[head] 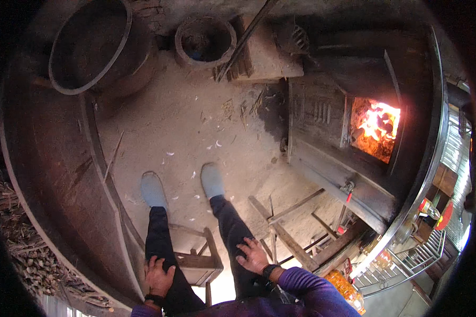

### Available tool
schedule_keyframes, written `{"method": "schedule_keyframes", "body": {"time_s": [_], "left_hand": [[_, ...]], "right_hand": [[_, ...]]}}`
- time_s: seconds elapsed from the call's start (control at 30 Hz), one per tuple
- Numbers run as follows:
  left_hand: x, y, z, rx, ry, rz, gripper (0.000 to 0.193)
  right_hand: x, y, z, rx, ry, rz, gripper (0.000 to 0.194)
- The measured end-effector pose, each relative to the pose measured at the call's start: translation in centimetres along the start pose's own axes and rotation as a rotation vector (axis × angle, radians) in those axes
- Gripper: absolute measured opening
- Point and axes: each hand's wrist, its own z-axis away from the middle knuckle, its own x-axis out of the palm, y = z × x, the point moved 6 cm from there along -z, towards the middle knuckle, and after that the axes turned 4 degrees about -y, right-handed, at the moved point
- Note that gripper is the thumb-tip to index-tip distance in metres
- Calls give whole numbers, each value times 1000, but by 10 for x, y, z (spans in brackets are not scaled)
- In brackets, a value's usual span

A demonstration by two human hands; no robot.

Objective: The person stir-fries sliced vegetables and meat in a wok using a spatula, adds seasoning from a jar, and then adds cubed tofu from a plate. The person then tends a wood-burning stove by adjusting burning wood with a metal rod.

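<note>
My left hand (159,275) rests on my left thigh, its fingers slightly spread and nothing in it. On my right leg lies my right hand (254,256), also without an object, fingers apart. Dark trousers (157,232) cover both legs, and my feet in grey-blue shoes (212,180) stand on the dusty floor (174,119). A wooden stool (198,261) shows between my legs. To the right, bright flames (379,123) burn inside the square opening of a stove (317,107).
A large round vessel (90,88) stands far left, a smaller round pot (206,64) beside a block (269,51). A long dark rod (246,35) leans there. Wooden frames (289,233), a red-handled tap (348,190) and a metal rack (412,257) are right. Firewood (35,263) is stacked left.
</note>
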Motion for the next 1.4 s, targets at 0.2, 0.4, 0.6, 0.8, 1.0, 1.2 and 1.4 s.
{"method": "schedule_keyframes", "body": {"time_s": [0.2, 0.4, 0.6, 0.8, 1.0, 1.2, 1.4], "left_hand": [[11, -5, -1, -66, -45, -13, 47], [16, -17, 0, -97, -57, -133, 46], [21, -18, -12, -15, -15, -130, 43], [1, -15, -18, 33, -27, -99, 42], [-19, 0, -28, 93, -43, -189, 40], [-49, 14, -36, 134, -41, -275, 36], [-93, 36, -69, 287, 7, -208, 31]], "right_hand": [[10, 10, 1, 67, -28, -27, 48], [3, 5, 3, -26, 71, -78, 47], [7, 10, -2, 101, -74, -76, 47], [3, 2, 0, 156, -42, -97, 49], [10, 4, 2, 162, 110, -238, 48], [58, 96, 40, 487, 653, -698, 34], [111, 210, 84, 943, 704, -562, 29]]}}
